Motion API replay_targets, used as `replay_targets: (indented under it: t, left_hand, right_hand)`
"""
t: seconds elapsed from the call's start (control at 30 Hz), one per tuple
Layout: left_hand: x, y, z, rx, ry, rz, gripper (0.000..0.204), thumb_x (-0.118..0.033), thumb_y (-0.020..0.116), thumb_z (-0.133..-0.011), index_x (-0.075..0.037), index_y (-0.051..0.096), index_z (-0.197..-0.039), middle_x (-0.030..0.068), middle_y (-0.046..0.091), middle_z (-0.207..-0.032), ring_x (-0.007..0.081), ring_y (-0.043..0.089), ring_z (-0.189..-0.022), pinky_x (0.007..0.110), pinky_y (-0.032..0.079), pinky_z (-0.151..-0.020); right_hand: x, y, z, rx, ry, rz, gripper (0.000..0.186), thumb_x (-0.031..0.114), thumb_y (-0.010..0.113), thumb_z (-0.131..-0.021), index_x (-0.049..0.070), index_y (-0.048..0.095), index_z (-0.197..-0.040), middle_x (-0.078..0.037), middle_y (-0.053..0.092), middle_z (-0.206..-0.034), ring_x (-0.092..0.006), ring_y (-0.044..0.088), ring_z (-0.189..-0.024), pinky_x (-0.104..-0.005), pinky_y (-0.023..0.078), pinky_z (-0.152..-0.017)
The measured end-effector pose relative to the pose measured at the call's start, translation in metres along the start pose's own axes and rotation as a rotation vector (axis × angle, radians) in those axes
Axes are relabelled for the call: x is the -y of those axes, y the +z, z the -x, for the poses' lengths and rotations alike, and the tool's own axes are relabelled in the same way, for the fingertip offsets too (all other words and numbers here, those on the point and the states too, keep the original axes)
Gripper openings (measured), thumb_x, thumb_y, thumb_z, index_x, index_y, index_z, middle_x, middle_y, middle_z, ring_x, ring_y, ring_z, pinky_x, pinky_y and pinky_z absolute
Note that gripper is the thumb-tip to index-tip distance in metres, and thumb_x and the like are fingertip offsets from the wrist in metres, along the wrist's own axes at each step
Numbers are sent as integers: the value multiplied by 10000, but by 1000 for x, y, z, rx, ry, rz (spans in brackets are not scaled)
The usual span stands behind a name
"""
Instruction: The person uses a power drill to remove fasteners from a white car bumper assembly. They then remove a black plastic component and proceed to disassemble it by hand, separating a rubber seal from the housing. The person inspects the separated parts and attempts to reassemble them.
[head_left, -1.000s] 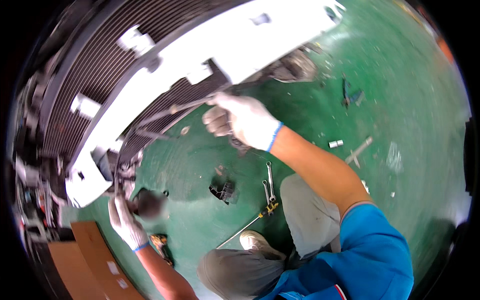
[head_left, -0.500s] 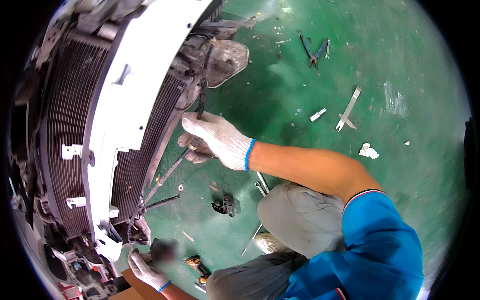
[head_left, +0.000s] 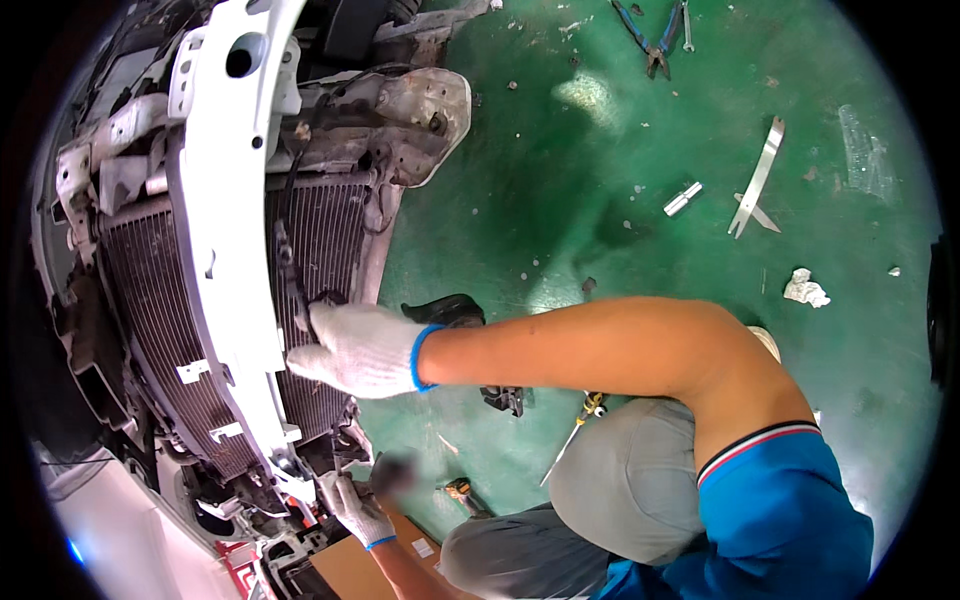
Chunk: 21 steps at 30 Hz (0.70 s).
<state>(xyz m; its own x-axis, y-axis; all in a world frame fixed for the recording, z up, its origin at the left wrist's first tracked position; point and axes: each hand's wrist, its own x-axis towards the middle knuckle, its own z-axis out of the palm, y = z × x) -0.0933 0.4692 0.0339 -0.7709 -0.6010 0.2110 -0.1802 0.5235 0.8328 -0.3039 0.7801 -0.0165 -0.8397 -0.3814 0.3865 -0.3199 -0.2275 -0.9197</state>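
A white bumper beam (head_left: 225, 230) runs across a finned radiator (head_left: 325, 235) at the front of a car. A dark wiring harness (head_left: 285, 255) hangs in front of the fins. My gloved right hand (head_left: 365, 350) is closed on the harness beside the beam, its fingertips partly hidden. Lower down, my gloved left hand (head_left: 355, 508) is by the beam's near end, fingers pinched around a thin strand that seems part of the same harness. A blurred dark patch covers the area just right of my left fingers.
On the green floor lie blue-handled pliers (head_left: 655, 45), a socket (head_left: 683, 198), a metal pry tool (head_left: 760, 180), a yellow-handled screwdriver (head_left: 578, 428) and a black plastic bracket (head_left: 502, 400). A yellow-and-black tool (head_left: 463, 490) lies near my knee. A cardboard box (head_left: 360, 565) sits below my left hand.
My right hand has carried the harness from over the floor leftward to the radiator, close against the beam. The left hand keeps its pinch near the beam's end. The view has shifted.
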Motion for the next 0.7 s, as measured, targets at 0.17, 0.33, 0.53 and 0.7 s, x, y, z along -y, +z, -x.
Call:
replay_targets:
  t: [0.17,0.33,0.53,0.7]
  left_hand:
    - [-14,17,6,276,-112,5,451,-278,666,-996,36,567,-1304,21,562,-697,129,541,-613,253,449,-612]
    - [-49,82,13,533,-204,-193,631,-407,708,-955,-12,500,-1400,6,573,-839,62,460,-609,225,371,-525]
    - [-66,139,-2,595,-205,-292,605,-305,788,-904,-25,507,-1361,38,664,-1066,134,639,-786,308,533,-673]
    - [-53,138,-15,383,-416,156,534,-223,708,-951,-29,514,-1409,128,630,-1336,224,671,-1158,350,571,-967]
  right_hand:
    - [-22,7,-3,-50,-247,324,218,239,579,-992,42,568,-1084,-70,467,-599,-302,662,-610,-475,492,-591]
    - [-9,-26,14,82,107,-106,352,295,595,-969,-33,551,-1088,-205,595,-672,-397,694,-690,-533,522,-635]
    - [-22,-15,12,-10,5,-217,451,329,606,-955,-113,545,-1014,-277,642,-778,-461,687,-737,-533,532,-682]
    - [-30,-3,12,-73,-14,-288,417,284,594,-913,-76,593,-1122,-299,701,-898,-457,704,-844,-551,544,-784]
